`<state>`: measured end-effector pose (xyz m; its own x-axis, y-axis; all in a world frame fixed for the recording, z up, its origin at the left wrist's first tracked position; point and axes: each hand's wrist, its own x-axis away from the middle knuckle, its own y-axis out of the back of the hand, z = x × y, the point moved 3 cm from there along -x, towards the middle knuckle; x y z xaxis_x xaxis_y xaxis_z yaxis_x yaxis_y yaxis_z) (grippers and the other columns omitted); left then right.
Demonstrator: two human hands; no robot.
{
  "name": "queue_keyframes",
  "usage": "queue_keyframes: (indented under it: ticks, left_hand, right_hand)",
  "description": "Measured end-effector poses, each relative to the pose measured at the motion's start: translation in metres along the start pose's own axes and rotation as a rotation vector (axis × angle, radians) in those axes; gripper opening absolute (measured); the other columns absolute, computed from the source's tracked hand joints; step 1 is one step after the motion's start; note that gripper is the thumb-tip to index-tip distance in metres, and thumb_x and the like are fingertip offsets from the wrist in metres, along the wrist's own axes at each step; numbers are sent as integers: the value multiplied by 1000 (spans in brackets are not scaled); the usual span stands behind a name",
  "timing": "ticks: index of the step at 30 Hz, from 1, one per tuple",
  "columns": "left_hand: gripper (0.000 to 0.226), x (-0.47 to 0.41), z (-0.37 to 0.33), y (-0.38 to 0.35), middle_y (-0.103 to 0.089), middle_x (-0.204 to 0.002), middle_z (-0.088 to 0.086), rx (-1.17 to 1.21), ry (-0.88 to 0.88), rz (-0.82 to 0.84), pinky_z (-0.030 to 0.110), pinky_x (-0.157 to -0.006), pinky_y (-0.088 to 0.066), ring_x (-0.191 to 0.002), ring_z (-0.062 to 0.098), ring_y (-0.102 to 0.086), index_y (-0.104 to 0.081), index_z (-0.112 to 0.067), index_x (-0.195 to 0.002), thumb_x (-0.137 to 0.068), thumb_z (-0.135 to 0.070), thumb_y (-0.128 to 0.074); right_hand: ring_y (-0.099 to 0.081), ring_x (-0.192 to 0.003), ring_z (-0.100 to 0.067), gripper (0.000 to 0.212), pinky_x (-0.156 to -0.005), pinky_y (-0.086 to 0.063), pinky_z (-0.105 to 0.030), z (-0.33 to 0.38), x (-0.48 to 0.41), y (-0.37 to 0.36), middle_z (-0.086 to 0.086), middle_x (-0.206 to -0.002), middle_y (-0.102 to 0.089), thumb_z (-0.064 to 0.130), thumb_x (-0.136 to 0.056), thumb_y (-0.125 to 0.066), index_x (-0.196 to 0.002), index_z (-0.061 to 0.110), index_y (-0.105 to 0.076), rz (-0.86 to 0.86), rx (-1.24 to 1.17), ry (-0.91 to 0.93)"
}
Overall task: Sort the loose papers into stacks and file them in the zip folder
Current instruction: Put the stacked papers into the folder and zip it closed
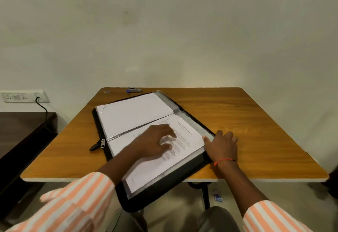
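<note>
I'm at the filing step, I'd say: the zip folder [161,186] lies unzipped and open flat on the table [247,122], and no loose papers lie on the wood. A batch of blank-faced papers [133,113] fills the far half, and a printed sheet [188,136] lies on the near half.

My left hand [155,142] is laid on that sheet with the fingers spread and fairly straight, gripping nothing (it is blurred, so I can't say exactly how each finger lies). My right hand [224,145] rests at the folder's right corner, fingers relaxed on the table just beside the rim, thumb touching the corner. Whether the thumb lies on the paper or on the clear sleeve, I cannot tell.

The folder sits askew on the table. Its spine runs from the zipper pull [98,145] on my left up and away to the right, and its near corner hangs over the table's front edge. The printed sheet's long axis lies along the spine, its heading end pointing away and to the right.

Next, I judge, the sheet needs squaring into the sleeve with both hands. The overhanging corner could tip, so I should push the folder further onto the table before closing it and running the zip.
</note>
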<state>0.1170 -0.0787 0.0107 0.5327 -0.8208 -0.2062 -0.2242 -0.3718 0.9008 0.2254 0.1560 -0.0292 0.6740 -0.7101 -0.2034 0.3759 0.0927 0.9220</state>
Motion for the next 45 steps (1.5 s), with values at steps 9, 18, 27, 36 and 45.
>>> queue_keyframes:
  ticks: [9, 18, 27, 36, 45]
  left_hand:
    - [44, 42, 44, -13, -62, -135, -11, -94, 73, -99, 34, -108, -44, -128, 6, -53, -65, -32, -129, -95, -58, -54]
    - [44, 6, 27, -31, -65, -122, -16, -13, 251, -279, 33, -96, -51, -109, 6, -60, -65, -35, -117, -88, -65, -53]
    - [41, 9, 0, -47, -63, -116, -19, 62, 257, -260, 36, -102, -45, -107, 3, -57, -65, -36, -110, -84, -66, -55]
    - [55, 21, -61, -60, -49, -150, -8, 1, 63, -98, 28, -114, -28, -136, 12, -42, -56, -32, -137, -91, -63, -54]
    - [52, -24, -90, -75, -61, -132, -3, -15, 199, -175, 40, -110, -39, -120, 17, -52, -62, -30, -125, -89, -64, -47]
  right_hand:
    - [-44, -116, -38, 56, -97, -40, -42, 4, -44, -9, -24, -123, -50, 53, -95, -57, -117, 1, -56, 34, -130, 37]
    - [-46, -123, -39, 75, -101, -43, -44, 16, -29, 2, -25, -133, -46, 53, -89, -66, -133, -4, -44, 87, -195, -94]
    - [-45, -122, -34, 39, -99, -45, -39, 27, -22, -16, -21, -138, -36, 13, -96, -54, -132, -3, -49, 216, -88, -85]
    - [-57, -108, -42, 20, -90, -48, -41, 23, -94, -19, -29, -118, -61, 1, -92, -51, -104, -3, -66, 164, -185, 71]
    - [-55, -109, -40, 31, -86, -47, -39, 22, -76, -20, -24, -121, -59, 26, -94, -52, -112, 3, -64, 174, -137, 37]
